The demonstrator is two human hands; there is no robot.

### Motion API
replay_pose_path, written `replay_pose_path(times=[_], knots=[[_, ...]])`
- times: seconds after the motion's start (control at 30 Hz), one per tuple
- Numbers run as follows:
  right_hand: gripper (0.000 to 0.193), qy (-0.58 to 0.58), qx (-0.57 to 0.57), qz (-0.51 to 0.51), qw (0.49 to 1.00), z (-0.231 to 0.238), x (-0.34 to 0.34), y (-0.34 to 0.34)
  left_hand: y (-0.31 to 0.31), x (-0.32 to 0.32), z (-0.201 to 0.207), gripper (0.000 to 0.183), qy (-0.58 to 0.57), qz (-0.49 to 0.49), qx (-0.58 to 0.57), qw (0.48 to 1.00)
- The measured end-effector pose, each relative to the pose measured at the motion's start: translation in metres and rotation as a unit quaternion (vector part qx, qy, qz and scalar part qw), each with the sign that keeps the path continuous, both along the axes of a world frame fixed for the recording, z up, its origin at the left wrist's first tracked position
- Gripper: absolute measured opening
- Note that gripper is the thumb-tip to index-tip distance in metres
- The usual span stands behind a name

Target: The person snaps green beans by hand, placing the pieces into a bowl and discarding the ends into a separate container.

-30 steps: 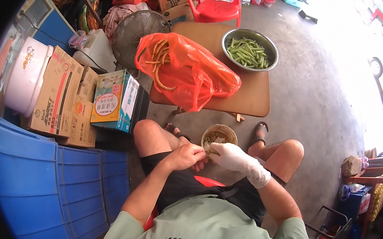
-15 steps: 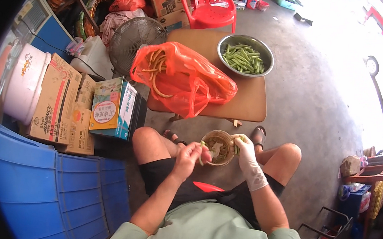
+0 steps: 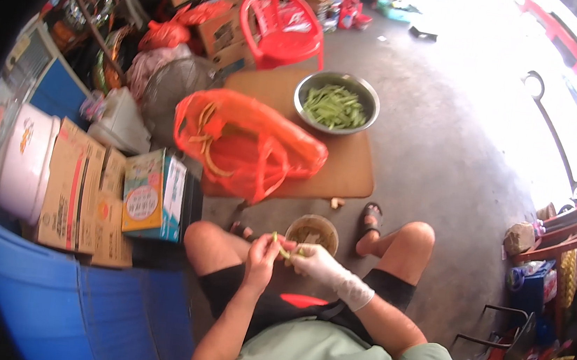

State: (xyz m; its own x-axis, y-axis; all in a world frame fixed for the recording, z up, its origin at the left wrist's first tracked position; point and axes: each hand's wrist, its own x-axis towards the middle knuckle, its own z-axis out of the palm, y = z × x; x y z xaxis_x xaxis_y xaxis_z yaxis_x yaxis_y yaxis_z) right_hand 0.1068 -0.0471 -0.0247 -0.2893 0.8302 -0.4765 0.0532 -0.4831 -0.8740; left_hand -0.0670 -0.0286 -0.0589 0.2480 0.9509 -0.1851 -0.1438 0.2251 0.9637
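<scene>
My bare left hand [image 3: 262,260] and my right hand [image 3: 323,264], in a whitish glove, are close together between my knees. Both are closed on a green bean [image 3: 282,250] that spans the gap between them. Just beyond my fingers is a round tub [image 3: 332,228] with brownish-green scraps inside, its near rim partly covered by my hands. On the low brown table [image 3: 353,169] stands a metal bowl [image 3: 375,105] of cut green bean pieces [image 3: 335,107]. Left of it lies an open red plastic bag [image 3: 258,135] with long yellowish-brown pods [image 3: 203,136] at its mouth.
A red plastic chair [image 3: 286,39] stands behind the table, with a round fan [image 3: 171,94] to its left. Cardboard boxes [image 3: 69,192] and blue bins [image 3: 113,309] line my left side. A black metal frame [image 3: 500,311] and cluttered shelving are at the right.
My hands have come together, the right moving left toward the left hand, and the bean now runs between them. The whole view has tilted, shifting the table and bowl left and lower.
</scene>
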Motion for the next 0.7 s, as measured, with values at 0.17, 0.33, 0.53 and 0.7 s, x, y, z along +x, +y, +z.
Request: replay_pose_path(times=[0.17, 0.33, 0.53, 0.7], knots=[[0.021, -0.322, 0.243, 0.132, 0.905, -0.013, 0.014, -0.006, 0.013, -0.020, 0.015, 0.028, 0.142, -0.168, -0.046, 0.974], [0.018, -0.344, 0.315, 0.199, 0.862, -0.002, 0.018, -0.009, 0.022, -0.015, 0.001, 0.018, 0.182, -0.309, -0.071, 0.931], [0.026, -0.374, 0.292, 0.199, 0.857, -0.010, 0.020, -0.012, 0.019, -0.009, -0.006, 0.015, 0.192, -0.318, -0.020, 0.928], [0.026, -0.376, 0.286, 0.208, 0.857, -0.014, 0.018, -0.012, 0.021, -0.010, -0.011, 0.020, 0.235, -0.352, -0.013, 0.906]])
